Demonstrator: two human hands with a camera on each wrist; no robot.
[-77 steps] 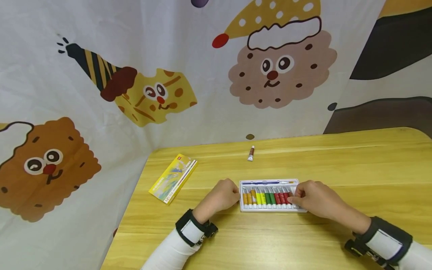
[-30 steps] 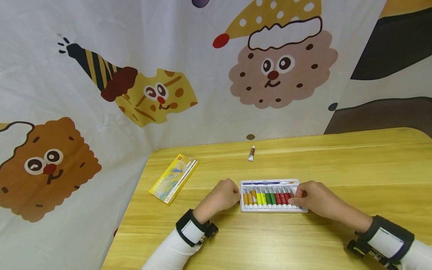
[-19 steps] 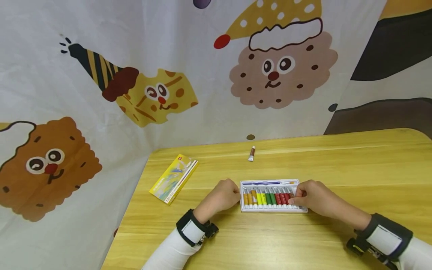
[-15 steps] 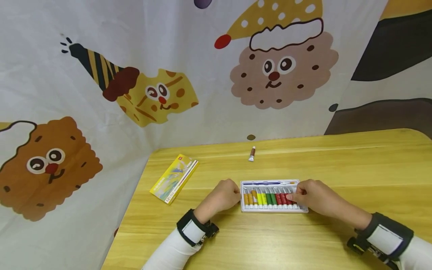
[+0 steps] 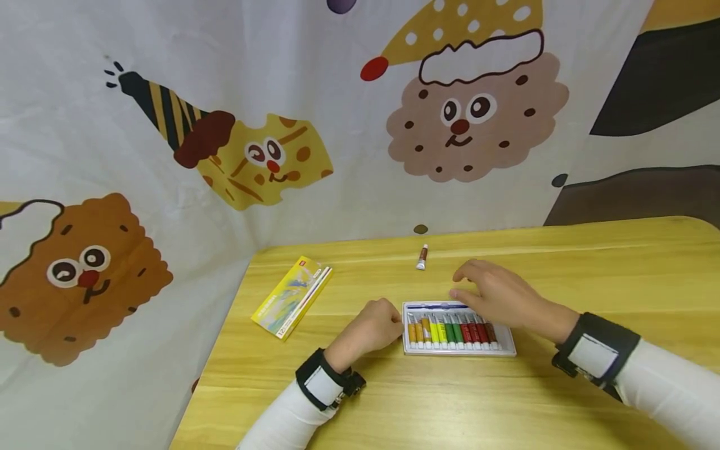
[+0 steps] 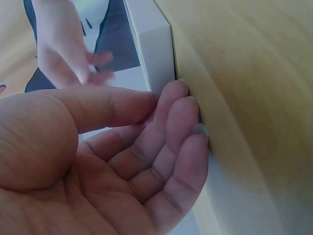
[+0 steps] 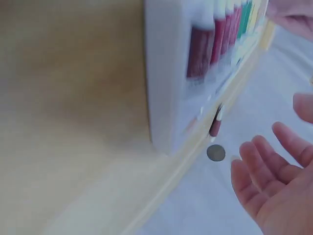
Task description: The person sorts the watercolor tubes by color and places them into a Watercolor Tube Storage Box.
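A white paint tray [image 5: 508,342] lies on the table, with a row of paint tubes [image 5: 451,332] running from ochre through yellow, green and red to brown. Behind the row lies a blue-handled paintbrush [image 5: 434,307], partly covered by my right hand. My left hand [image 5: 371,326] pinches the tray's left end; the left wrist view has thumb and fingertips right at its white corner. Over the tray's back right corner is my right hand [image 5: 497,294], fingers spread and holding nothing. Beyond it, a loose brown paint tube [image 5: 422,257] lies by the table's back edge.
A yellow box [image 5: 292,298] with a picture on its lid lies at the left. Behind the wooden table [image 5: 450,400] hangs a white cloth [image 5: 360,206] printed with cartoon biscuits and cheese.
My right hand has left the brown tube at the row's right end and moved up and back, its fingers spreading. That tube now shows in the tray. The left hand stays at the tray's end.
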